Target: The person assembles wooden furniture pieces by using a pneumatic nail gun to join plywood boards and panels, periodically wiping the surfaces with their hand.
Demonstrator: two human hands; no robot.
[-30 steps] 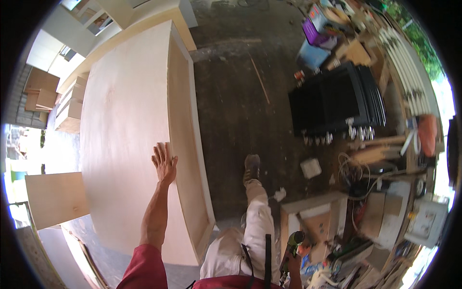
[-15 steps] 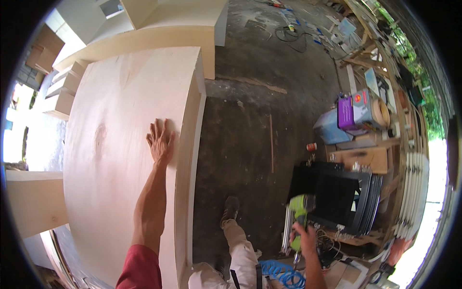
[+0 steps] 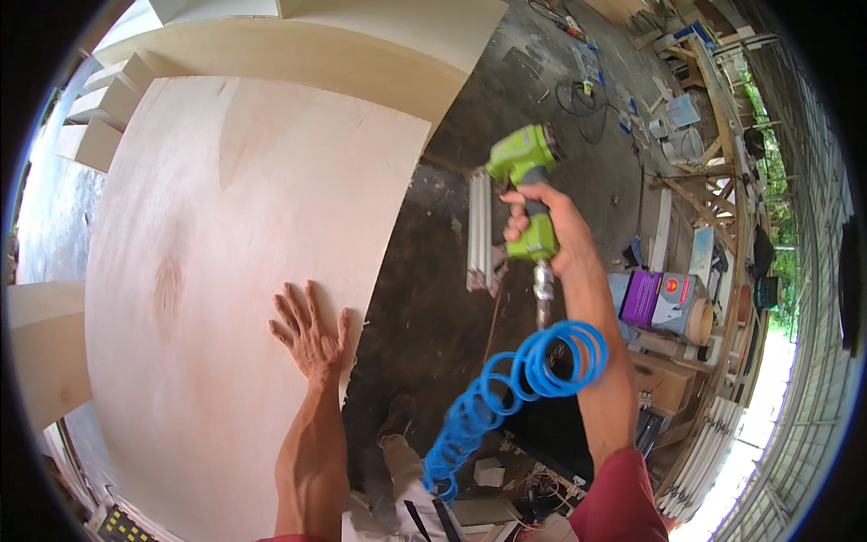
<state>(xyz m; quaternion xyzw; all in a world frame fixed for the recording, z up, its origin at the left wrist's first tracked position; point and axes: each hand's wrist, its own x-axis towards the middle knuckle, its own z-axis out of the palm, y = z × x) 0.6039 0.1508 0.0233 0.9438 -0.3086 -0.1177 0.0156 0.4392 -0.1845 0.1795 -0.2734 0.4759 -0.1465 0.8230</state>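
Observation:
My left hand (image 3: 312, 341) lies flat on a pale plywood panel (image 3: 208, 199), fingers spread, close to the panel's right edge. A green and grey pneumatic nail gun (image 3: 535, 237) is gripped by its handle in my right hand (image 3: 553, 217), raised in the air to the right of the panel. Its silver magazine (image 3: 480, 230) hangs on the side toward the panel. From a metal fitting under the handle, a coiled blue air hose (image 3: 542, 363) runs down toward my legs.
Beyond the panel stands a large pale wooden cabinet (image 3: 298, 50), with small drawer-like boxes (image 3: 97, 135) at the far left. Along the right, a wooden rack (image 3: 722, 190) holds a purple and white box (image 3: 655, 299) and other clutter. Cords (image 3: 587, 104) lie on the dark floor.
My right hand has lifted the nail gun up and forward from low at the right, stretching the hose. My left hand has stayed flat on the panel, now lower in view.

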